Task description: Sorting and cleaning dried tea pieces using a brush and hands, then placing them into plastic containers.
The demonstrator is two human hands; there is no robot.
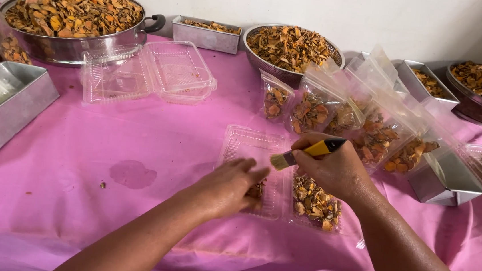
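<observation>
yellow-handled brush [308, 151], open clear clamshell [254, 154] — part-filled

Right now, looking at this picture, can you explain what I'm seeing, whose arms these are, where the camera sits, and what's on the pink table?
The single picture comes from a camera worn on a person's head, looking down at their own bare arms. The left hand rests on a clear plastic hinged container with dried orange pieces inside. The right hand grips a small yellow-handled brush. They work over a table with a pink cloth. Around them lie clear bags of dried orange slices, large metal bowls heaped with the same slices, rectangular metal trays and another open, empty clear container.
</observation>
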